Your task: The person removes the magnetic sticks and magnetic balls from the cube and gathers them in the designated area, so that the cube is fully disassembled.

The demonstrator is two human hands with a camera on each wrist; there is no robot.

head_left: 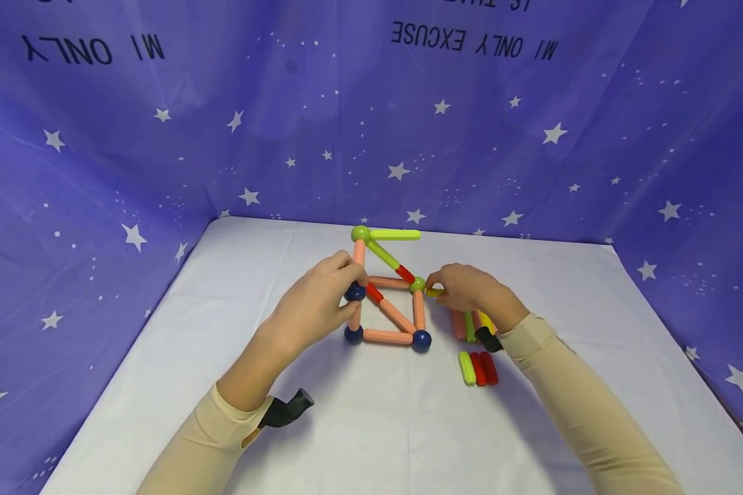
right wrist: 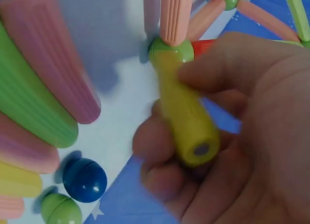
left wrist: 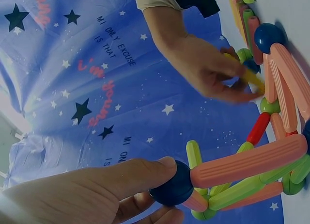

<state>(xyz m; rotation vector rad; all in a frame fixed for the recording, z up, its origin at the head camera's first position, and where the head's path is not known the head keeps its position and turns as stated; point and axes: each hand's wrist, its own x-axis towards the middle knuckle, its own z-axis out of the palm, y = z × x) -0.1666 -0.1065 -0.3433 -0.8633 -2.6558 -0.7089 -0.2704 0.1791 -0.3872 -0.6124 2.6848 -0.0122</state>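
My left hand (head_left: 314,297) pinches a dark blue ball (left wrist: 170,183) between thumb and fingers; a coral rod (left wrist: 249,161) extends from that ball into the frame of rods and balls. In my right hand (head_left: 467,286) is a yellow magnetic rod (right wrist: 188,112), pinched by thumb and fingers, with a grey metal disc on its near end. Its far end is at or very near a green ball (right wrist: 170,50); contact is unclear because of blur. That ball also joins a coral rod (head_left: 419,311) and a red rod (head_left: 405,273). More dark blue balls (head_left: 421,340) mark the frame's front corners.
Loose rods lie right of the frame: a coral and lime row (head_left: 469,326) partly under the right wrist, and red rods (head_left: 488,369) beside a lime one (head_left: 467,368). A loose blue ball (right wrist: 85,180) and green ball (right wrist: 61,209) sit near them. A star-printed curtain (head_left: 371,137) surrounds the white table.
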